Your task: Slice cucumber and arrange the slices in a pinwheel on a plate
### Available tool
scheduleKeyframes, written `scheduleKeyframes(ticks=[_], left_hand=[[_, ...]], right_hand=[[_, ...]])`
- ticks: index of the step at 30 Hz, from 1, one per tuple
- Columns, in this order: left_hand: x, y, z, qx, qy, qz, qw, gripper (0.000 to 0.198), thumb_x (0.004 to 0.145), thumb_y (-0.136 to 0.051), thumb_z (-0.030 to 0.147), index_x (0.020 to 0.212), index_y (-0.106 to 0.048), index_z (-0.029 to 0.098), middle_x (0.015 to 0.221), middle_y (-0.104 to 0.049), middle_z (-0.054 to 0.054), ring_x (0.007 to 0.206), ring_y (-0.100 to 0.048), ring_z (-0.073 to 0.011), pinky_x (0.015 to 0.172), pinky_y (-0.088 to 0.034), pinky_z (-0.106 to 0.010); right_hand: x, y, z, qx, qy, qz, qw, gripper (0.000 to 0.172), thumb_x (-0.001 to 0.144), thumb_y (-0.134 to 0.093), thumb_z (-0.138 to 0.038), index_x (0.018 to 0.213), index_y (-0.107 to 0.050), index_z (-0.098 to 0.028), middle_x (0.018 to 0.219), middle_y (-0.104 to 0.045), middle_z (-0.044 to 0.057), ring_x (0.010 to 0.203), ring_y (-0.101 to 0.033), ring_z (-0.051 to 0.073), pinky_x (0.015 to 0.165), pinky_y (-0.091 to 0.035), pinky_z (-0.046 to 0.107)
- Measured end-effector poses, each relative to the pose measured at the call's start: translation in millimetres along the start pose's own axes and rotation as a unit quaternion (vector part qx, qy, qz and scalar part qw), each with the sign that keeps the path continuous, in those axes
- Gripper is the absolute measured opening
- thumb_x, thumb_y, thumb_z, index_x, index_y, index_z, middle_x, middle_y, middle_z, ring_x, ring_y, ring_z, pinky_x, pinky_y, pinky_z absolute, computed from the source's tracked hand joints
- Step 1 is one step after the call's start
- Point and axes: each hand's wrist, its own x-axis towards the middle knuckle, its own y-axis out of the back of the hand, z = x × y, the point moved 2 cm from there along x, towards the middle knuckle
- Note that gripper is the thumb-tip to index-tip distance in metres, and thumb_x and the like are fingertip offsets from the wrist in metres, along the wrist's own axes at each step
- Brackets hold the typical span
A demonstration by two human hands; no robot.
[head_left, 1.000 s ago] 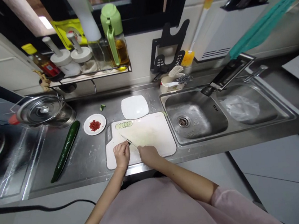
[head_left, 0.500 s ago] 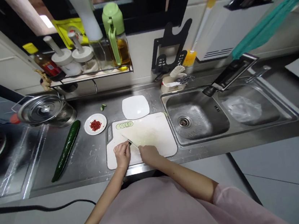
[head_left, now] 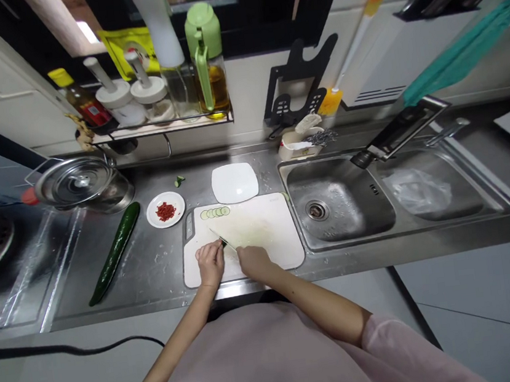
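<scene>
On the white cutting board, my left hand is closed, its fingers bent around a small dark piece that looks like cucumber and is mostly hidden by them. My right hand grips a knife, whose blade points away and to the left, right beside the left fingertips. A row of thin cucumber slices lies near the board's far left corner. Behind the board stands a white square plate. To the left are a small round plate with chopped red bits and a whole cucumber.
A lidded steel pot stands at the back left. Small green cucumber ends lie behind the round plate. A rack above holds seasoning jars and an oil bottle. The double sink borders the board's right side.
The view has shifted slightly, so the scene sits a little to the right. Both hands and the knife keep almost the same place on the board.
</scene>
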Motion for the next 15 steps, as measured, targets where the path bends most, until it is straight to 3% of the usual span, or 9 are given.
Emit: scheduleKeyframes(ticks=[8,15], left_hand=[[-0.1,-0.3,0.5,0.003,-0.003,0.004,1.000,0.019,0.092,-0.050,0.027,0.097,-0.067,0.022,0.097,-0.071,-0.005,0.092,-0.061,-0.0179,0.087,-0.036,-0.035],[-0.3,0.4,3.2,0.005,-0.005,0.015,1.000,0.021,0.093,-0.049,0.027,0.097,-0.068,0.022,0.097,-0.071,-0.006,0.091,-0.062,-0.0179,0.086,-0.036,-0.035]], right_hand=[[5.5,-3.9,-1.4,0.007,-0.005,0.007,1.000,0.027,0.088,-0.042,-0.012,0.110,-0.058,-0.012,0.101,-0.069,0.017,0.099,-0.066,0.023,0.081,-0.047,0.031],[12.0,-11.5,1.7,0.000,0.006,0.050,0.999,0.027,0.088,-0.039,-0.011,0.105,-0.060,-0.014,0.096,-0.070,0.014,0.095,-0.067,0.023,0.077,-0.048,0.032]])
